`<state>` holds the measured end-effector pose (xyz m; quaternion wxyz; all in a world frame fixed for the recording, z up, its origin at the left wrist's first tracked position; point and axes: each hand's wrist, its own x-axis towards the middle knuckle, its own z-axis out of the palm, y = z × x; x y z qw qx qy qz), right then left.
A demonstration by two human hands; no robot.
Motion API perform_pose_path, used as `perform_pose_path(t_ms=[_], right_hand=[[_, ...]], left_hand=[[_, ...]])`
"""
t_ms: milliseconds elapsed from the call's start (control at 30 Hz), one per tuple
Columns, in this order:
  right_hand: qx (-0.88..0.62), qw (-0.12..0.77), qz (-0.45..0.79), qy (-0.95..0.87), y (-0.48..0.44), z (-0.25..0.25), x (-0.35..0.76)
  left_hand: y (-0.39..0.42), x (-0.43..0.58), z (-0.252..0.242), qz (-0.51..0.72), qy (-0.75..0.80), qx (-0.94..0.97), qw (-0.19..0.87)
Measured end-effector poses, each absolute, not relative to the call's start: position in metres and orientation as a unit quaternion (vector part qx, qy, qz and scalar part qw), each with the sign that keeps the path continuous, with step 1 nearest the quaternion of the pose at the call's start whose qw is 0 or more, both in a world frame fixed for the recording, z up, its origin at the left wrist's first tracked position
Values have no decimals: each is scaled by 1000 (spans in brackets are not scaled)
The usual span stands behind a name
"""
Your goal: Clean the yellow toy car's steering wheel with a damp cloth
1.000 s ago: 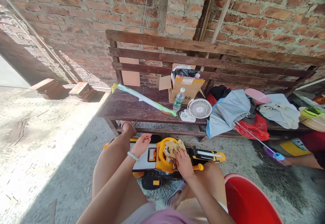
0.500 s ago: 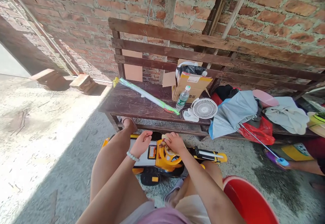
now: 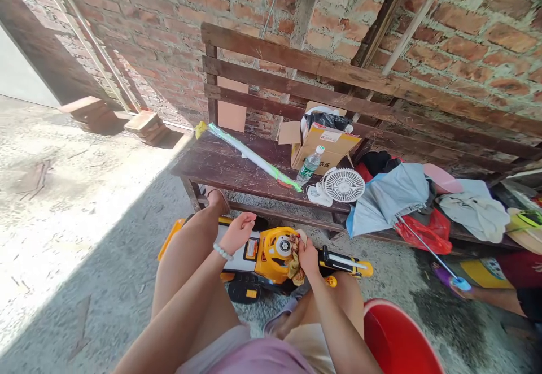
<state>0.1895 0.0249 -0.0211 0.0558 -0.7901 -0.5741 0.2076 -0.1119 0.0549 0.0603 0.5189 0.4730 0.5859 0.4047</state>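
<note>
Left grip (image 3: pixel 237 233): open, holding nothing, just above the toy's white panel (image 3: pixel 239 258)
Right grip (image 3: pixel 308 256): closed on a tan rag (image 3: pixel 295 266), pressed against the yellow ride-on toy (image 3: pixel 275 248)

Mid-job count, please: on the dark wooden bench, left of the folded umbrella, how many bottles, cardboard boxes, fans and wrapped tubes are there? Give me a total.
Clear plastic water bottle: 1
Open brown cardboard box: 1
Round white desk fan: 1
Long green-and-clear plastic-wrapped tube: 1
Total: 4
</note>
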Motion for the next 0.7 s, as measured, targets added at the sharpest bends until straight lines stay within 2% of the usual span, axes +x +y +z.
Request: perform_pose_path(t_ms=[133, 267, 400, 467, 700], right_hand=[[-763, -5, 159, -626, 7, -5, 197], [-669, 5, 102, -736, 8, 14, 171], [-502, -39, 172, -847, 34, 18, 121], [-467, -69, 195, -860, 55, 18, 107], [-604, -68, 165, -777, 108, 16, 135]], left_hand=[[52, -116, 65, 426, 575, 467, 519], [53, -116, 68, 432, 562, 478, 519], [54, -115, 65, 423, 578, 470, 515], [53, -117, 62, 419, 586, 461, 519], [50, -127, 58, 383, 616, 448, 522]])
